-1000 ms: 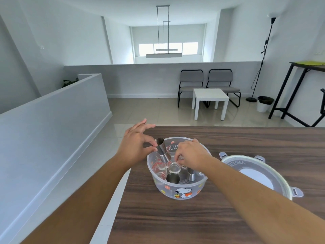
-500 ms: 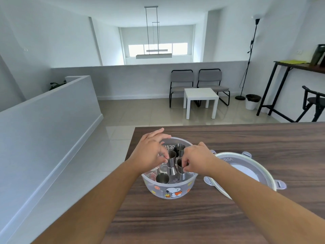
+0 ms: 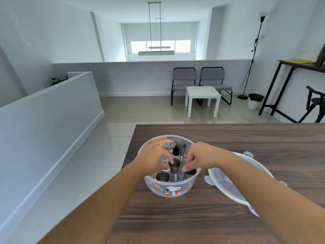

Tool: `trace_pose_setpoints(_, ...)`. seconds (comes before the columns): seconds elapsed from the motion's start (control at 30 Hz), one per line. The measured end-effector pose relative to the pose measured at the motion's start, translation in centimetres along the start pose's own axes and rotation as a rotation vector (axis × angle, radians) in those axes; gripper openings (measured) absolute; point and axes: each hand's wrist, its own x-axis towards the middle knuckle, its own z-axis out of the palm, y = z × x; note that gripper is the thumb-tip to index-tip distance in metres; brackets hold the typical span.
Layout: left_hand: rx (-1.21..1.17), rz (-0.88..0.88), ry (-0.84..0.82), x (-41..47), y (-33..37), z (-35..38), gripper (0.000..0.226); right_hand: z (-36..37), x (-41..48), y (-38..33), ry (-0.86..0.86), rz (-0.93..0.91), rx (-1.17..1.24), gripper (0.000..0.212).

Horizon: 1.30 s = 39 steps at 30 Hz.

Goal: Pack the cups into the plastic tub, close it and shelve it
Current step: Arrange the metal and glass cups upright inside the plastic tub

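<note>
The clear plastic tub (image 3: 175, 190), printed with a cartoon dog, stands near the left edge of the wooden table (image 3: 246, 138). Several small steel cups stand upright inside it. My left hand (image 3: 154, 155) reaches in from the left, and its fingertips pinch the rim of the middle steel jigger (image 3: 174, 170). My right hand (image 3: 200, 156) hovers over the right side, fingers curled down onto the rim of a dark cup (image 3: 191, 172). Another steel cup (image 3: 181, 148) stands at the back and one more cup (image 3: 162, 176) at the front left. The tub's lid (image 3: 226, 182) lies to the right, partly under my right forearm.
The table's left edge runs just beside the tub, with tiled floor below. Across the room are a white side table (image 3: 202, 95), two grey chairs (image 3: 184, 78), a floor lamp, a bin and a tall dark shelf table (image 3: 299, 67) at the right.
The view has swung so the tub sits lower and more central. The jigger that my left hand held tilted above the tub now stands upright among the other cups.
</note>
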Motion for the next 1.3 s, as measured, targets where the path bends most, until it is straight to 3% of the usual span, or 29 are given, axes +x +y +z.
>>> trace_pose_setpoints(0.07, -0.011, -0.058, 0.018, -0.3, -0.7, -0.9, 0.027, -0.5, 0.3, -0.1, 0.089, -0.026, 0.043, 0.023)
trace_pose_setpoints(0.17, 0.033, -0.167, 0.038, -0.9, -1.9, -2.0, 0.025, -0.3, 1.3, -1.0, 0.23, -0.09, -0.046, 0.016)
trace_pose_setpoints(0.27, 0.148, -0.233, -0.066, -1.5, -2.5, -2.3, 0.029, 0.4, 2.6, -2.4, 0.292, -0.122, -0.184, 0.018)
trace_pose_setpoints(0.4, 0.258, -0.231, -0.169, -2.0, -2.7, -1.8, 0.047, 1.1, 4.4, -4.1, 0.26, -0.116, -0.405, 0.027)
trace_pose_setpoints(0.57, 0.303, -0.226, -0.141, -1.7, -2.5, -1.5, 0.037, 1.8, 6.6, -5.3, 0.171, -0.069, -0.543, 0.034)
trace_pose_setpoints(0.73, 0.281, -0.235, -0.112, -1.3, -2.8, -1.2, 0.019, 1.8, 7.7, -5.8, 0.132, 0.002, -0.468, 0.027)
trace_pose_setpoints(0.87, 0.263, -0.244, -0.07, -1.1, -2.8, -0.9, 0.017, 1.8, 7.9, -5.6, 0.108, -0.004, -0.373, 0.008)
trace_pose_setpoints(1.2, 0.206, -0.258, -0.033, -1.2, -3.2, -1.4, 0.02, 2.0, 7.3, -5.0, 0.067, -0.041, -0.113, 0.011)
trace_pose_setpoints(1.3, 0.15, -0.207, -0.018, -0.9, -3.0, -1.2, 0.026, 0.4, 6.9, -4.2, 0.173, -0.027, -0.118, 0.014)
